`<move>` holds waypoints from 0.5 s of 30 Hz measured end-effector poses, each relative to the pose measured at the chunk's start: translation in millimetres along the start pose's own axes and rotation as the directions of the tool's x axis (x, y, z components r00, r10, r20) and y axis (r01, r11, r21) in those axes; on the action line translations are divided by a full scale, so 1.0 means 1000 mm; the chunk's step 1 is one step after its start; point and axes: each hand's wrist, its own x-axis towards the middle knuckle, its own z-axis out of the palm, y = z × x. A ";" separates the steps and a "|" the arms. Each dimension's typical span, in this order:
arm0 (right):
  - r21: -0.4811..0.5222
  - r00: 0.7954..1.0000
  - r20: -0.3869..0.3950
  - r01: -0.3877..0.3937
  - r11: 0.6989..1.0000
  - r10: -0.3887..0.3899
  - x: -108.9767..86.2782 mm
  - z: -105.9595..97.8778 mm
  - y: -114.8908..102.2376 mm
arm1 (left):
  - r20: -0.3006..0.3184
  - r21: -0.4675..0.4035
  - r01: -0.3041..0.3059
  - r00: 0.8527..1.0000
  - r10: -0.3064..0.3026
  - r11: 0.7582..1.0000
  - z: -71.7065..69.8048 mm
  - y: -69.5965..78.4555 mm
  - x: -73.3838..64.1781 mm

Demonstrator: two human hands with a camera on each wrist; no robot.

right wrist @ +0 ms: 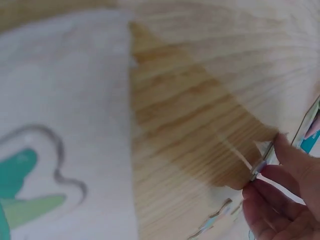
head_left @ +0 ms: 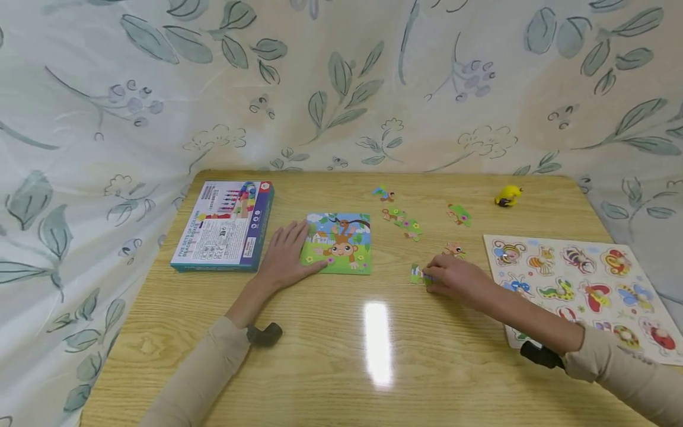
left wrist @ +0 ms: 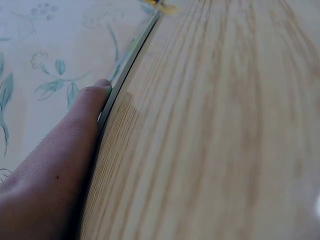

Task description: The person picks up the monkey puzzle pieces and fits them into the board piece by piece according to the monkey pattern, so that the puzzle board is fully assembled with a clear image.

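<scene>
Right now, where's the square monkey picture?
In the head view, the square monkey picture lies near the middle of the wooden table, with the left hand at its left edge and the blue-edged box farther left.

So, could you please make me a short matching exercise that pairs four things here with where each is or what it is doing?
1. left hand
2. right hand
3. cardboard box
4. yellow toy

a. near the left edge of the table
b. beyond the insect board
c. pinching a puzzle piece
d. touching the monkey picture

Pairs: 1-d; 2-c; 3-a; 4-b.
</scene>
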 end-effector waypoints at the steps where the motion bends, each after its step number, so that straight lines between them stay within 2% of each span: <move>1: -0.004 1.000 0.002 0.000 1.000 0.000 0.000 -0.001 -0.001 | -0.002 0.000 0.001 1.000 -0.001 1.000 0.000 0.000 0.001; 5: -0.004 1.000 0.007 -0.022 1.000 0.022 0.004 -0.001 0.001 | -0.004 0.001 -0.002 1.000 0.002 1.000 0.001 0.001 0.002; 8: 0.045 0.999 -0.008 -0.044 0.998 0.045 0.019 -0.004 0.002 | 0.000 -0.001 -0.001 1.000 0.001 1.000 0.000 0.001 0.001; 12: 0.201 0.998 -0.036 -0.038 0.979 0.046 0.063 -0.008 -0.008 | 0.007 -0.002 -0.001 1.000 0.001 1.000 -0.002 0.001 0.000; 15: 0.264 1.000 -0.004 0.016 0.964 -0.016 0.104 -0.002 -0.025 | 0.016 0.005 0.002 1.000 -0.002 1.000 0.000 0.000 -0.001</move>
